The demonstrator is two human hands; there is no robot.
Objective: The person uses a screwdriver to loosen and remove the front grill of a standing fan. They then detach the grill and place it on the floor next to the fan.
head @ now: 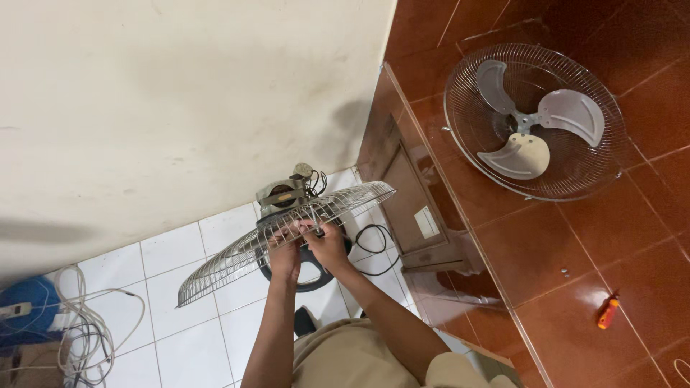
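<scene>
A round wire fan guard (215,267) is held tilted in front of me, mounted against a fan motor (282,195) with bare windings. My left hand (284,256) grips the guard near its centre. My right hand (325,244) sits beside it, fingers pinched on a small part at the guard's hub. A round black fan base (323,275) lies under the hands on the white tiles. A black cord (374,241) runs from the motor.
A second wire guard (467,126) with a three-blade metal propeller (528,126) in it lies on the red-brown tiles at upper right. An orange-handled screwdriver (608,311) lies at right. A tangle of white cables (79,330) and a blue object (29,302) sit at lower left.
</scene>
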